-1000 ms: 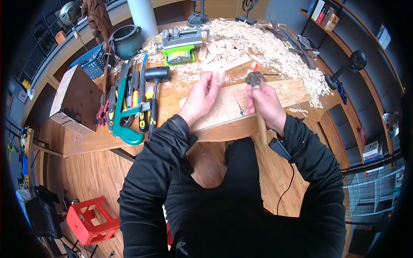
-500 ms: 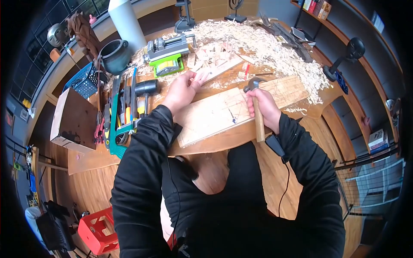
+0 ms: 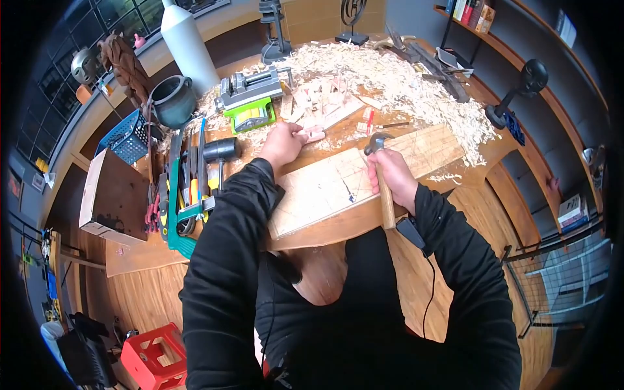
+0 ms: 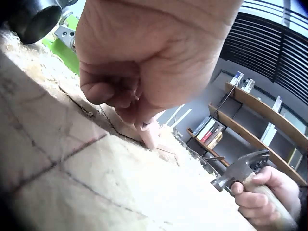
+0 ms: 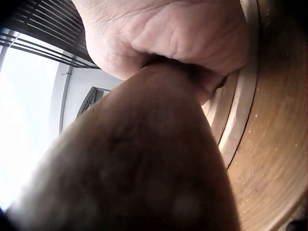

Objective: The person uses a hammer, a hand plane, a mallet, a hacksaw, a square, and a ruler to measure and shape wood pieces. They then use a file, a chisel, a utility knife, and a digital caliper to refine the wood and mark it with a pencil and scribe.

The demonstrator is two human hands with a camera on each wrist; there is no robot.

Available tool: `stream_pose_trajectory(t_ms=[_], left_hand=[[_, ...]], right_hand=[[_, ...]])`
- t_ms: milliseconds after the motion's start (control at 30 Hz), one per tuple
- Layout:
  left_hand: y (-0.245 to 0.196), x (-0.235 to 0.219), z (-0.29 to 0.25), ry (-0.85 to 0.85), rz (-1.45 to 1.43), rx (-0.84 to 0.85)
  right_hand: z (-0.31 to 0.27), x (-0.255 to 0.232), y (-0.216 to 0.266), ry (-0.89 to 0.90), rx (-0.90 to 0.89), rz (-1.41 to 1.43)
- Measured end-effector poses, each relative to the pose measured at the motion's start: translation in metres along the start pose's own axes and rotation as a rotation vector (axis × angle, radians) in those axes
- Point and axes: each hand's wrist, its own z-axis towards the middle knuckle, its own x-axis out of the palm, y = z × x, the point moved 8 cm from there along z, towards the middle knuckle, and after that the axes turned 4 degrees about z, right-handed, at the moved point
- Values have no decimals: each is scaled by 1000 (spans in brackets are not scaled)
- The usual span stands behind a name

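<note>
Hammer (image 3: 386, 203): grey-headed, tan-handled. Board (image 3: 312, 194): pale, dark crossing lines; tiny mark (image 3: 351, 197) apparently blue. Stool (image 3: 138, 361) red.

Cannot read with certainty any word, number or brand. On the books (image 3: 484, 18) at the upper right, can see coloured spines, but too small for making out titles. Same with the lower books (image 3: 572, 212) at the right side. In the left wrist view, also too blurred for reading the spines. On the red and white piece (image 3: 366, 121) behind the board (image 3: 312, 194), cannot recognise any letter. On the board, can see only drawn lines, crossing each other, and a small dark mark, not readable as sign.
</note>
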Motion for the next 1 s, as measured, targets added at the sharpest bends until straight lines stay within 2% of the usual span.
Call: stream_pose_trajectory(t_ms=[67, 100, 200, 367, 400, 433, 500, 533, 567, 633, 667, 733, 767, 833, 867, 967, 1000], left_hand=[[3, -5, -3, -112, 33, -11], [5, -4, -4, -114, 33, -8], [8, -1, -3, -79, 30, 1], [19, 7, -4, -9, 3, -38], [21, 9, -2, 4, 3, -45], [21, 10, -2, 17, 3, -55], [21, 8, -1, 14, 20, -41], [21, 8, -3, 16, 41, -39], [22, 10, -3, 21, 38, -32], [29, 11, -2, 26, -46, -55], [30, 12, -1, 53, -73, -61], [31, 12, -1, 65, -85, -71], [33, 14, -1, 83, -92, -92], [40, 17, 4, 69, -78, -77], [39, 16, 3, 75, -82, -88], [37, 16, 0, 83, -80, -109], [40, 18, 1, 92, -81, -115]], right_hand=[[0, 0, 0, -18, -11, -16], [0, 1, 0, -17, -15, -16], [-1, -3, -1, -65, -17, -27], [1, -3, -3, 30, 38, -7], [2, -7, -1, -3, 57, 18], [4, -10, 8, -11, 47, 13], [14, -24, 42, -101, -89, -23], [19, -33, 66, -116, -178, -69], [10, -35, 93, -198, -227, 2], [19, -59, 113, -49, -285, -40], [18, -70, 111, -56, -293, -42], [17, -104, 97, -251, -174, -390], [24, -120, 94, -258, -180, -396], [31, -173, 100, -551, -364, -711], [31, -183, 112, -568, -424, -805], [27, -235, 135, -689, -331, -1150], [27, -250, 139, -692, -332, -1143]])
